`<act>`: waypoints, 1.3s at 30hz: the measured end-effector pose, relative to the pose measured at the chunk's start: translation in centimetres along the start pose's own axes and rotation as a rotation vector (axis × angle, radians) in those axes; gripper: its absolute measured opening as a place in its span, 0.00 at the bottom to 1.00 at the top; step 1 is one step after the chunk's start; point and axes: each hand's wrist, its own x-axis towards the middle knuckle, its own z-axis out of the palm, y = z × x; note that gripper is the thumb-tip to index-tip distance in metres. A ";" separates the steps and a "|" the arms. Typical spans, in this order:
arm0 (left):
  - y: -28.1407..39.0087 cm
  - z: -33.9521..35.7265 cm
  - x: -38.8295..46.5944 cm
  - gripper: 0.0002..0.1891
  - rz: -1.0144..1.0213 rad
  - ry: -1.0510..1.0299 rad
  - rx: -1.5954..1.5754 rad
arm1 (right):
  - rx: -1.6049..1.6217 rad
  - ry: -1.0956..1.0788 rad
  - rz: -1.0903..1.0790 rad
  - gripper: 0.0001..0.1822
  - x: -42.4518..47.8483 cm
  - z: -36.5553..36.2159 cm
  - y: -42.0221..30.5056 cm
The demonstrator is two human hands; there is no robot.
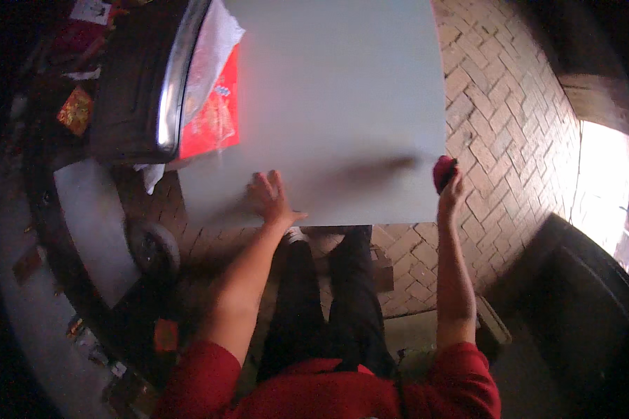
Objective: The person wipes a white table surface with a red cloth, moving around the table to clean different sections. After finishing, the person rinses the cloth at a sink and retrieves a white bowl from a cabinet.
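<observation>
A pale grey, flat rectangular panel (340,78) lies in front of me, with its near edge just above my legs. My left hand (273,201) rests close to that near edge, fingers and thumb apart, holding nothing. At the panel's right edge my right hand (453,189) grips a small red and black object (442,174). Dim light and the grip leave its exact kind unclear. Soft dark shadows fall across the panel between the two hands.
A dark case with a shiny metal rim (169,112) stands on the left, beside a bright red printed sheet (215,118) and white plastic sheeting (215,47). Herringbone brick paving (495,110) runs along the right. A dark wheel (154,249) is low on the left, and a dark bulky thing (566,283) at lower right.
</observation>
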 end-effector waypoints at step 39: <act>-0.3 -1.1 -0.9 0.75 0.034 0.053 -0.062 | -1.015 -0.599 -1.020 0.29 -11.2 25.9 -3.9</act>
